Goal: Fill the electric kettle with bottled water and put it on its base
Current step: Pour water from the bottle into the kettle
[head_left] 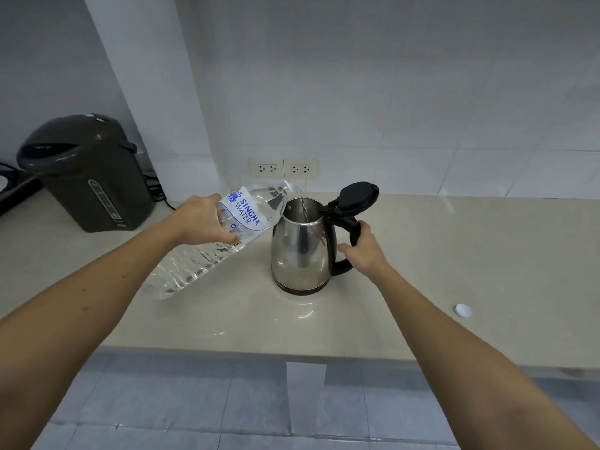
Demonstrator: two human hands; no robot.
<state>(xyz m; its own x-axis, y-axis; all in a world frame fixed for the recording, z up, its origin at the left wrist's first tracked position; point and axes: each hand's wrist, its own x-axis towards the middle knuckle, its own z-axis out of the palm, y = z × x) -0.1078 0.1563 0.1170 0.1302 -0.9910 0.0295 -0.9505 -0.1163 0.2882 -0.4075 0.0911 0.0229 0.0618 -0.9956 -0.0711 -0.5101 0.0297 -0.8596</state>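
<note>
A steel electric kettle (300, 251) stands on the beige counter with its black lid (357, 193) flipped up. My right hand (363, 250) grips the kettle's black handle. My left hand (201, 220) holds a clear plastic water bottle (224, 235) with a white and blue label, tilted so its neck sits over the kettle's mouth. A thin stream of water (304, 209) falls from the bottle into the kettle. The kettle's base is not visible as a separate piece.
A dark thermo pot (87, 173) stands at the back left with a cord behind it. Two wall sockets (284, 168) sit behind the kettle. A white bottle cap (463, 310) lies on the counter (422, 287) at the right. The counter's front edge runs below my arms.
</note>
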